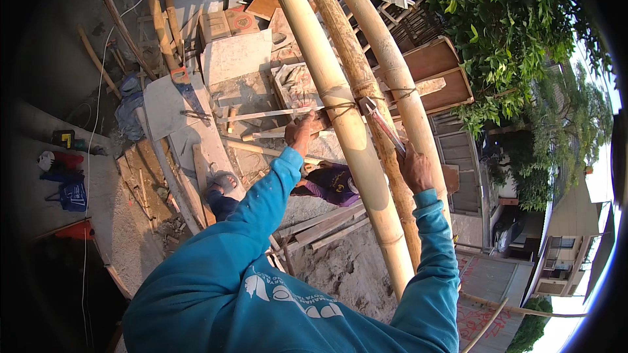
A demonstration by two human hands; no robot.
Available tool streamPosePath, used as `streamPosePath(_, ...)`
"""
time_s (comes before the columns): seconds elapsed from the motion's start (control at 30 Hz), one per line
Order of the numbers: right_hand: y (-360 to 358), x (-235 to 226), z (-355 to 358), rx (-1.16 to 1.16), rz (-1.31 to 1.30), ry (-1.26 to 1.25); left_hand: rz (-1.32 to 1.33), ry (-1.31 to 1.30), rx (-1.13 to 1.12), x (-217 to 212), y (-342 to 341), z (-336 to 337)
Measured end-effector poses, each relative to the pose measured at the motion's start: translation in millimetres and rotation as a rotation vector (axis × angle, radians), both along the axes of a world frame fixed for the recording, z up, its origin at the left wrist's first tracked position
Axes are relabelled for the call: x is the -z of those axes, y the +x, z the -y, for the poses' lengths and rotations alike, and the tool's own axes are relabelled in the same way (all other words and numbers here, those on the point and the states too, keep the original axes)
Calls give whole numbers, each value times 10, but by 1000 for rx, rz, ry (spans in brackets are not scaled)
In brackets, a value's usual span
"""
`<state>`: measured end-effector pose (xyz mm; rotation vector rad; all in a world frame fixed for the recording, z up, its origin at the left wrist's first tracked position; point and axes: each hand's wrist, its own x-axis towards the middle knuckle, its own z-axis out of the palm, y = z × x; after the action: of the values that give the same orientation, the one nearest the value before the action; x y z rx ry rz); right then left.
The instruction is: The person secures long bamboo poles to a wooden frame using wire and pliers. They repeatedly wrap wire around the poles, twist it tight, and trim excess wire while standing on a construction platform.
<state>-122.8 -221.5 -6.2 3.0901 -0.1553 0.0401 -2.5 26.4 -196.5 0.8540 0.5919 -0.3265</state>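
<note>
Three bamboo poles run side by side across the upper middle: a thick pale pole, a mottled brown pole and another pale pole. Dark tie wire is wound round the poles where a wooden crosspiece passes behind them. In my right hand is a pair of pincers with red handles, its jaws against the middle pole by the wire. My left hand is closed round the crosspiece's near-left end, beside the thick pole; part of its grip is hidden.
Below, a person in a purple shirt is partly hidden by the thick pole. A handsaw lies on boards at left, near my sandalled foot. Planks lie by a sand heap. Leafy branches hang at upper right.
</note>
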Motion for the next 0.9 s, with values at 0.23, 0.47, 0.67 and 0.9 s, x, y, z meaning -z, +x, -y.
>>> streamPosePath(0.23,-1137,23,-1011,383,233,470,-42,133,133,356,24,-203)
streamPosePath(0.47,-2942,719,-1878,783,391,986,619,1193,520,-4,63,-444)
streamPosePath(0.67,-3474,860,-2426,950,413,1070,775,1563,1046,-550,83,-381)
streamPosePath(0.9,-3303,1044,-2175,864,693,767,763,1688,960,-313,179,-262)
